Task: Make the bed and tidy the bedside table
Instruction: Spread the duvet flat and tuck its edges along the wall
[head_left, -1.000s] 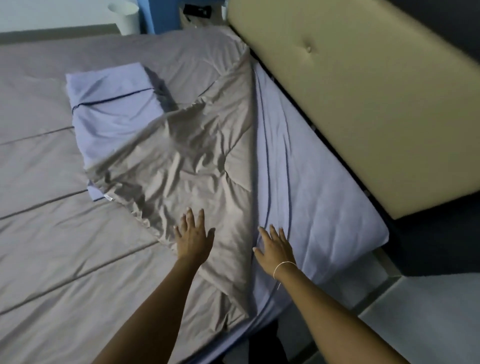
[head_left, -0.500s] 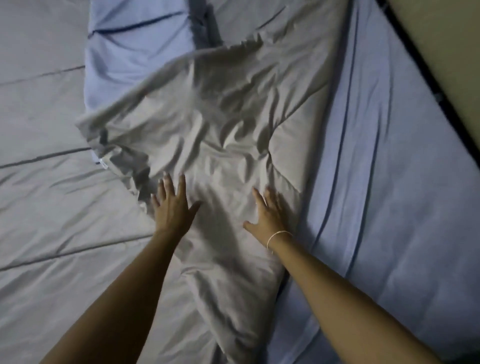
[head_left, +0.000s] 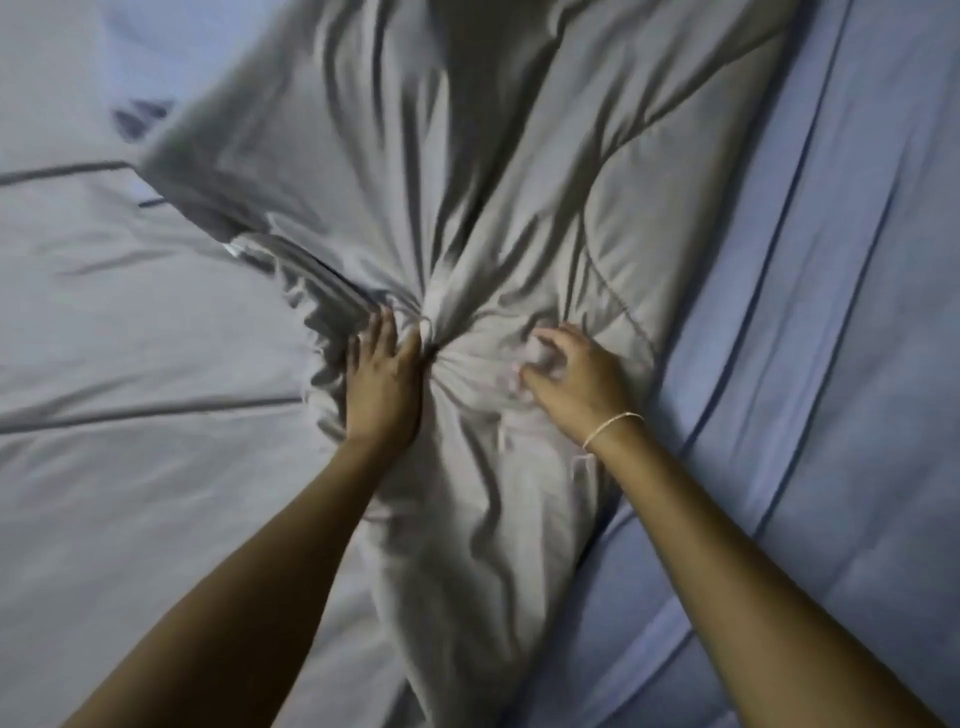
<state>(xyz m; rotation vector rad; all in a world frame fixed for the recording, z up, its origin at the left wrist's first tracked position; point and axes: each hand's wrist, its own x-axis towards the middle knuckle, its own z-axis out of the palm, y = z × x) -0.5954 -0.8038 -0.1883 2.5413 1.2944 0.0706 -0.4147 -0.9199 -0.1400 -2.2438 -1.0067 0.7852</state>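
Note:
A crumpled grey duvet corner (head_left: 467, 182) lies folded back across the middle of the bed. My left hand (head_left: 382, 382) grips a bunched fold of it, with creases fanning out from between thumb and fingers. To the right, close by, my right hand (head_left: 571, 379), with a thin bracelet on the wrist, has its fingers curled into the same fabric. The blue fitted sheet (head_left: 805, 364) shows bare to the right of the duvet.
The flat part of the grey duvet (head_left: 130, 415) covers the bed on the left, with stitched lines across it. A bit of a blue pillow (head_left: 140, 117) peeks out at the upper left, mostly hidden by the folded corner.
Both hands went from lying flat on the duvet corner to clutching it, bunching the cloth between them. The view has moved in closer, so the headboard is out of frame.

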